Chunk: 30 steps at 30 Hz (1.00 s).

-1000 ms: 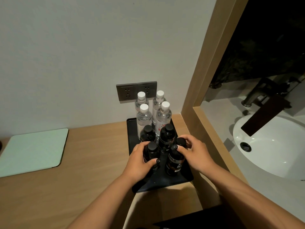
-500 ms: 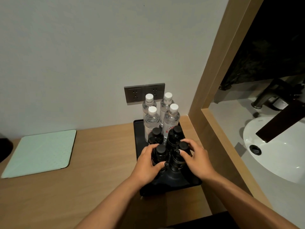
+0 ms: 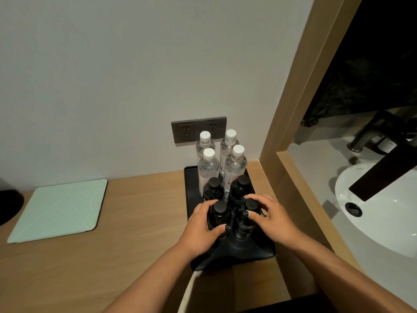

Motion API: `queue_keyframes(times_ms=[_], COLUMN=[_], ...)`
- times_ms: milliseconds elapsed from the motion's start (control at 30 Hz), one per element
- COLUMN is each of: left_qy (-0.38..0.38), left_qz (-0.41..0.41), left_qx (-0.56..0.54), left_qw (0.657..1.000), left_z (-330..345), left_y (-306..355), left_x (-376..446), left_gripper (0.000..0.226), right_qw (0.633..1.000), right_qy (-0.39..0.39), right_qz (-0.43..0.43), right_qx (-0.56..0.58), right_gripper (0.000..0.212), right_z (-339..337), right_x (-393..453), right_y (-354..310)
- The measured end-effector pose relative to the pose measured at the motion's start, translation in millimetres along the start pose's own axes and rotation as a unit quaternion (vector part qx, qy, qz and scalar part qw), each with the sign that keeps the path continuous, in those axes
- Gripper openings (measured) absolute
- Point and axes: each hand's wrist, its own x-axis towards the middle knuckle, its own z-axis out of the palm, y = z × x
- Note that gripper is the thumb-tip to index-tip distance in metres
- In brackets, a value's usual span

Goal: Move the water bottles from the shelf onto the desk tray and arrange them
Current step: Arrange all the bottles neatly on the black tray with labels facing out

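Observation:
A black tray (image 3: 191, 199) lies on the wooden desk (image 3: 140, 222) against the wall. Several clear water bottles (image 3: 234, 168) with white caps stand upright at its back. In front of them stand several black bottles with black caps (image 3: 213, 188). My left hand (image 3: 200, 231) wraps the front left black bottle (image 3: 219, 214). My right hand (image 3: 275, 220) wraps the front right black bottle (image 3: 244, 224). The two held bottles stand side by side, nearly touching. The shelf is out of view.
A pale green pad (image 3: 58, 208) lies on the desk at left, next to a dark object (image 3: 9, 206) at the edge. Wall sockets (image 3: 198, 129) sit behind the bottles. A wooden frame (image 3: 293, 123) borders the desk at right, with a white sink (image 3: 379, 218) beyond.
The camera view shifted, so the scene sits lower and further right. Both hands stay on the front black bottles, which have closed up against the rear ones.

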Motion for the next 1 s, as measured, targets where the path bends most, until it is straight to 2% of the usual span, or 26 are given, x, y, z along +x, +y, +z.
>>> queue_keyframes(times_ms=[133,233,300,367,467,567,767,1000], left_qy=[0.016,0.094,0.137,0.127,0.057,0.013,0.028,0.042], left_qz=[0.010,0.031,0.035,0.032,0.012,0.003,0.013,0.031], left_qx=[0.009,-0.021,-0.010,0.032,0.111,0.176,0.249,0.267], left_qw=[1.000,0.995,0.990,0.991,0.992,0.984,0.968,0.962], left_z=[-13.6,-35.4,-48.3,-54.2,-48.3,-39.4,-37.4,-37.1], left_y=[11.0,28.9,41.6,51.1,55.6,50.7,39.6,36.5], left_x=[-1.6,8.3,22.2,38.5,57.1,66.1,70.0,69.8], left_gripper=[0.060,0.029,0.017,0.019,0.027,0.039,0.037,0.037], right_qw=[0.999,0.998,0.997,0.998,0.995,0.991,0.993,0.994], right_qy=[-0.029,0.018,0.059,0.056,-0.010,-0.040,-0.036,-0.061], right_qz=[0.026,0.030,0.026,0.031,0.054,0.061,0.048,0.038], right_qx=[0.019,0.043,0.041,-0.004,-0.088,-0.111,-0.099,-0.083], right_gripper=[0.040,0.035,0.030,0.032,0.046,0.045,0.033,0.040], right_z=[-16.2,-36.7,-43.6,-41.5,-25.8,-10.3,-7.9,-12.3], right_x=[7.6,20.9,34.2,48.3,63.8,70.8,76.0,77.1], right_y=[-8.7,-27.1,-35.6,-40.2,-39.5,-32.5,-24.9,-20.1])
